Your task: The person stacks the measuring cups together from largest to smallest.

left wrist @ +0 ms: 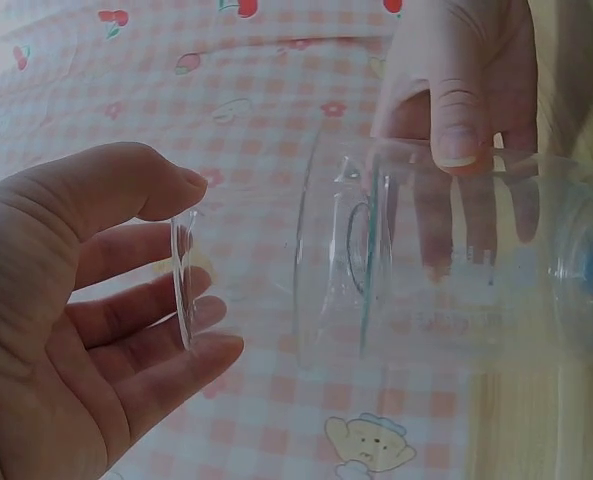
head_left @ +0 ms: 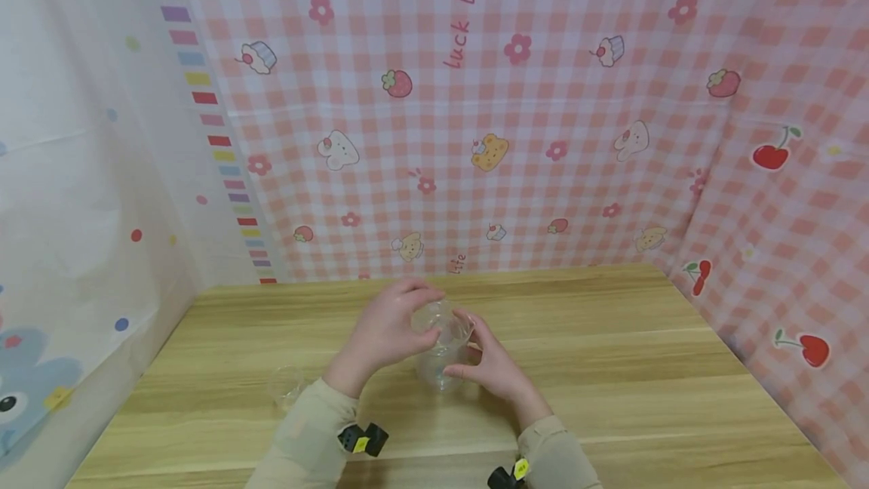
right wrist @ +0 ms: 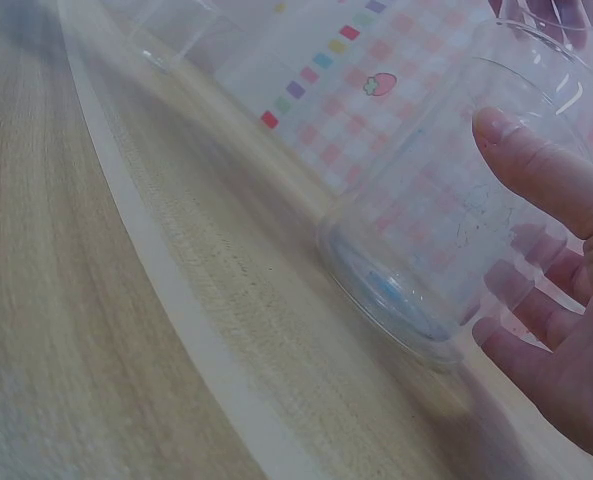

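A clear plastic jar (left wrist: 516,320) stands upright on the table, a blue spot showing at its base. My right hand (head_left: 495,368) holds the jar from the side, thumb on the near side and fingers behind. At the jar's mouth sits a clear, wider-rimmed piece (left wrist: 321,270). Above it, my left hand (head_left: 394,327) pinches a thin clear round disc (left wrist: 182,285) edgewise between thumb and fingers. A gap separates this disc from the jar's mouth in the left wrist view.
Another small clear container (head_left: 287,387) is on the wooden table (head_left: 611,398), left of the left forearm. A pink checked cloth (head_left: 441,119) hangs behind the table and along its right side. A white printed cloth (head_left: 88,172) hangs at the left.
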